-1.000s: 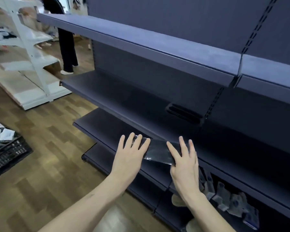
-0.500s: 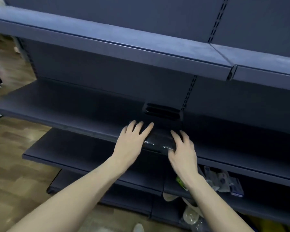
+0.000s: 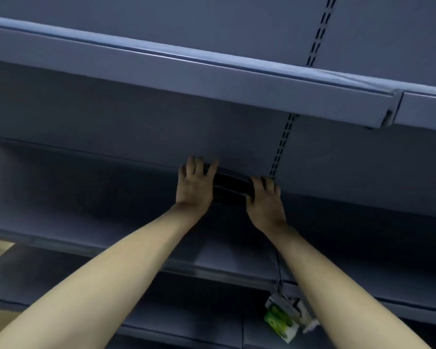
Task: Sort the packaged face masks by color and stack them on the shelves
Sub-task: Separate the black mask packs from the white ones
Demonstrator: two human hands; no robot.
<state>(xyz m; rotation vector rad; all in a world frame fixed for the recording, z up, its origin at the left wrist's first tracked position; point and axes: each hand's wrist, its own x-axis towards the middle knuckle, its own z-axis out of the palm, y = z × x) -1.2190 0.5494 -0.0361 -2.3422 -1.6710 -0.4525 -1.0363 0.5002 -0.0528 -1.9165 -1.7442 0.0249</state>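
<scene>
A low stack of black packaged face masks point(image 3: 230, 190) lies deep on the dark blue middle shelf point(image 3: 86, 197), against the back panel. My left hand point(image 3: 195, 185) lies with straight fingers on the stack's left end, thumb stretched along its top edge. At the stack's right end is my right hand point(image 3: 266, 200), fingers laid over it and thumb along the front edge. The ends of the packs are hidden under both hands.
The shelf above point(image 3: 212, 79) overhangs close over my hands. A slotted upright point(image 3: 280, 147) runs down the back panel just right of the stack. On a lower shelf lies a green and white package point(image 3: 280, 321). Wooden floor shows at the far left.
Both hands carried a black pack from the shelf's front edge to the back, and it now lies on the stack there. My view has moved closer in.
</scene>
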